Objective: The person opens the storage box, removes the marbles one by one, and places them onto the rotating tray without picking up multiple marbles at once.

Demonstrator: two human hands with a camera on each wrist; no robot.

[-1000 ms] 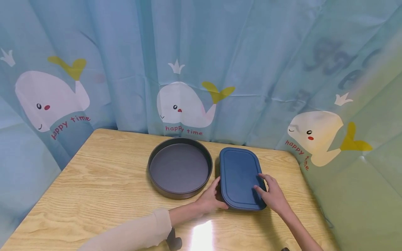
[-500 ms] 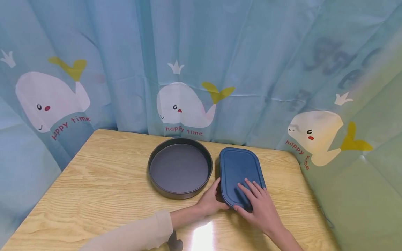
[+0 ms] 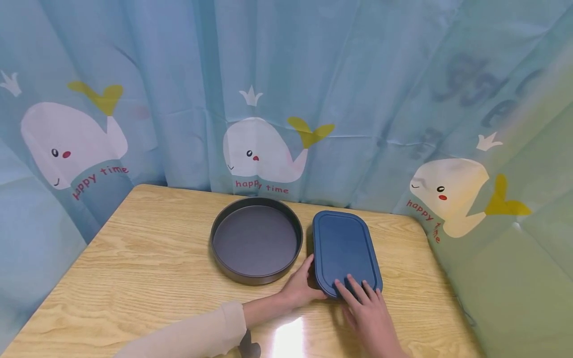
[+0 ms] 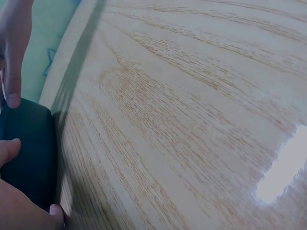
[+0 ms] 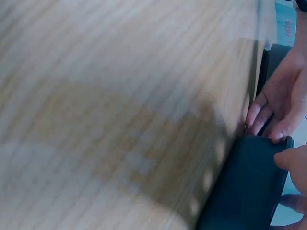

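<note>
A blue rectangular lidded box (image 3: 346, 243) lies on the table's right half, its lid (image 3: 342, 238) seated on top. My left hand (image 3: 299, 288) grips the near left corner, fingers along the left side and thumb on the front wall. My right hand (image 3: 369, 313) is at the near right corner: fingertips rest on the lid and the thumb sits at the near rim. In the right wrist view, that thumb (image 5: 283, 160) touches the lid's edge above the dark box wall (image 5: 244, 182). The box's inside is hidden.
A round dark pan (image 3: 257, 241) stands just left of the box, close to my left fingers. The wooden table (image 3: 147, 258) reaches back to a blue curtain (image 3: 179, 99) with whale prints. A small dark object (image 3: 249, 345) shows under the left sleeve.
My right hand has moved from the lid's right edge to its near edge, and its fingers have slid back toward me. The left hand, box and pan stay in place.
</note>
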